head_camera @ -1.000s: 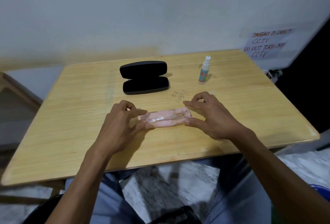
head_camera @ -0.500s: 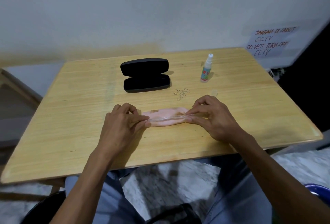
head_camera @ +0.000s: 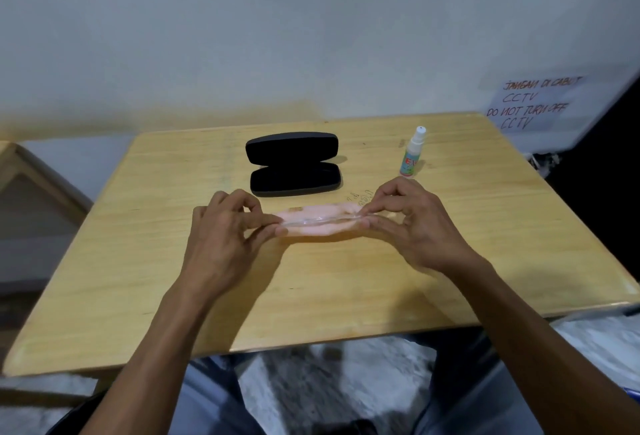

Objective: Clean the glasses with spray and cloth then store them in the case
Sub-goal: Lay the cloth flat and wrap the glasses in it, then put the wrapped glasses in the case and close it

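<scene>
Clear-framed folded glasses point(head_camera: 320, 222) lie along a pink cloth point(head_camera: 311, 213), a little in front of the case. My left hand point(head_camera: 225, 230) pinches the left end of the glasses and cloth. My right hand point(head_camera: 414, 223) pinches the right end. Whether the bundle touches the wooden table point(head_camera: 138, 261) I cannot tell. The black glasses case point(head_camera: 294, 164) lies open and empty just beyond my hands. A small white spray bottle point(head_camera: 412, 154) stands upright to the right of the case, apart from my right hand.
The table's far edge meets a pale wall. A paper notice point(head_camera: 533, 105) hangs on the wall at the right. A wooden frame point(head_camera: 20, 171) stands left of the table. My knees and the floor show below the near edge.
My fingers closed from a loose hold into a pinch on both ends of the glasses and cloth. The bundle moved a little away from me, closer to the open case.
</scene>
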`<state>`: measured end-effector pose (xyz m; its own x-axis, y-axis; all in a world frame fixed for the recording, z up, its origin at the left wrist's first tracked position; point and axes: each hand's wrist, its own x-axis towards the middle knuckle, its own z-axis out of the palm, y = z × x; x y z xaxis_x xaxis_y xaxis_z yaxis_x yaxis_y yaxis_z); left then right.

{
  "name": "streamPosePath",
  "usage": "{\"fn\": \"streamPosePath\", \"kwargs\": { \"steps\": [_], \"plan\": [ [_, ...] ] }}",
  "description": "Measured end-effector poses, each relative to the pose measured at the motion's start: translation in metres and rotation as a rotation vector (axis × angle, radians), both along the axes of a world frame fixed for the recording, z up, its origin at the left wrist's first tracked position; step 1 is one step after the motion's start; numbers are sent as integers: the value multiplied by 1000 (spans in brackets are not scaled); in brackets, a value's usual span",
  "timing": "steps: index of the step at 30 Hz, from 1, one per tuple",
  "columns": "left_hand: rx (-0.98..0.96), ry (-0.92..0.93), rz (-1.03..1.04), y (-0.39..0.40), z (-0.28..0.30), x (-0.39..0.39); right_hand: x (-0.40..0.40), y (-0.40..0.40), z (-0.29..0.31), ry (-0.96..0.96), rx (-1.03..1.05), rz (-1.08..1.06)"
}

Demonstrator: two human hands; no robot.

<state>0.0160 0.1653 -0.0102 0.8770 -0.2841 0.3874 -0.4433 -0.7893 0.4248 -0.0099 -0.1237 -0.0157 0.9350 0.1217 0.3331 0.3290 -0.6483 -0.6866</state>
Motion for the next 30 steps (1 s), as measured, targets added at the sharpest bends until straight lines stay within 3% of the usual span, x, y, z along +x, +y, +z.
{"fn": "streamPosePath", "kwargs": {
  "steps": [14, 30],
  "plan": [
    [-29, 191, -6, 17, 9, 114, 106, 24, 16, 239, 21, -8],
    [-37, 200, -24, 17, -7, 114, 106, 20, 0, 180, -123, 4]
  ]
}}
